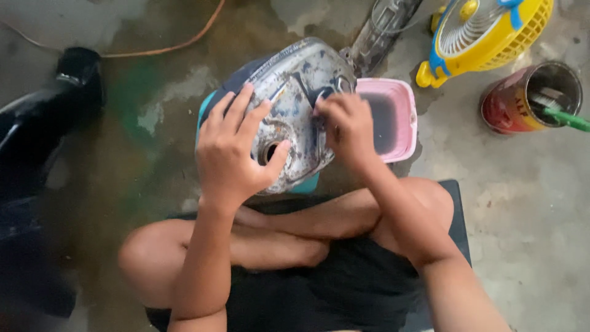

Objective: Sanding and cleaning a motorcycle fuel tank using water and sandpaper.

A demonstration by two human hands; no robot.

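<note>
A worn, paint-stripped metal fuel tank [301,98] sits at the centre of the view, propped on a teal support [307,183] just in front of the person's crossed legs, probably so its upper face tilts toward them. The left hand [236,150] lies spread flat over the tank, thumb at the rim of the round filler hole [268,152], which looks like bracing. The right hand [345,123] is bunched, fingertips pressed to the tank's surface; whether it pinches something small I cannot tell. At 2 o'clock, touching the tank, a pink tub [402,98] holds dark liquid, within easy reach. Farther toward 2 o'clock are a yellow fan [485,31] and a red can [510,104] with a green-handled brush [562,117]. The stained concrete floor [528,215] carries an orange cable [184,40] at 11 o'clock.
</note>
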